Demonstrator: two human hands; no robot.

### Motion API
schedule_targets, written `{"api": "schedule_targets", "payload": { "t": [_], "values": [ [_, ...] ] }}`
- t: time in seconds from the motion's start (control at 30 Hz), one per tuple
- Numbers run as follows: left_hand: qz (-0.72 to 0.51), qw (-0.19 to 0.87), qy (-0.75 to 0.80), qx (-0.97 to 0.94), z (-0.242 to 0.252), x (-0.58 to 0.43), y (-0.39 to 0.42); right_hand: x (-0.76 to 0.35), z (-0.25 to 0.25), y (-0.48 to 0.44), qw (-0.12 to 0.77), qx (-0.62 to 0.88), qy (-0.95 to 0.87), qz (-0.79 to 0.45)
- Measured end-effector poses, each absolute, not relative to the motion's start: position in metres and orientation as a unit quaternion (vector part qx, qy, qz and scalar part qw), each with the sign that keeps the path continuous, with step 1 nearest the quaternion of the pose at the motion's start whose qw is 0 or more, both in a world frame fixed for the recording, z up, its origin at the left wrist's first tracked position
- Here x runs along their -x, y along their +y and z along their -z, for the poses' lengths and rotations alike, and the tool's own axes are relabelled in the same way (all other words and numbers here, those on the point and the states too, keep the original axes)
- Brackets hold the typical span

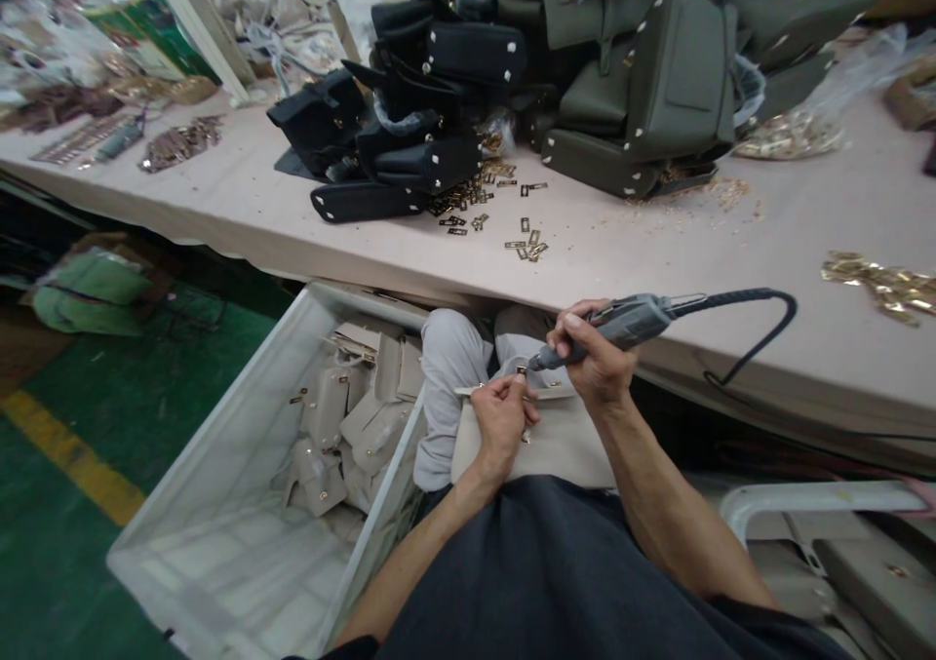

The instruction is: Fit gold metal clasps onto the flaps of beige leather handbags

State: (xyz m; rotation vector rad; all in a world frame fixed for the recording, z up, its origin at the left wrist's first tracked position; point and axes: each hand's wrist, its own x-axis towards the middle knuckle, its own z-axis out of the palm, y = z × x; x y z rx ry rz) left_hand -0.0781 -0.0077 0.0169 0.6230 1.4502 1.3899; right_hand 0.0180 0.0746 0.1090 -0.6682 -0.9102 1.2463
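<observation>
My right hand (596, 348) is wrapped round a grey electric screwdriver (633, 321), its tip pointing down and left at a small gold clasp plate (522, 370). A cream handbag (556, 436) lies across my lap. My left hand (504, 411) pinches the bag's flap edge just below the clasp plate, fingers closed on it. The tool's tip is very close to the metal piece; whether they touch I cannot tell. A black cord (753, 294) runs from the tool's back end off to the right.
To my left stands a white plastic bin (219, 436) holding several cream bags (343, 397). Black bags (395, 163) and olive bags (680, 75) are piled on the table (409, 260). Loose clasp plates (526, 246) and gold hardware (884, 285) lie there too. More bags (870, 562) sit at right.
</observation>
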Motion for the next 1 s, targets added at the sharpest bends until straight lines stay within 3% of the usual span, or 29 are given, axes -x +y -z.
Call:
{"api": "schedule_targets", "payload": {
  "t": [0.27, 0.53, 1.0],
  "values": [
    [-0.558, 0.519, 0.606, -0.227, -0.008, 0.081, -0.006, -0.009, -0.096, 0.081, 0.649, 0.295, -0.408, -0.571],
    [-0.588, 0.512, 0.594, -0.199, -0.016, 0.084, 0.003, -0.006, -0.093, 0.093, 0.621, 0.195, -0.397, -0.647],
    [-0.575, 0.509, 0.598, -0.230, -0.013, 0.081, -0.001, -0.005, -0.100, 0.090, 0.641, 0.207, -0.358, -0.647]
  ]
}}
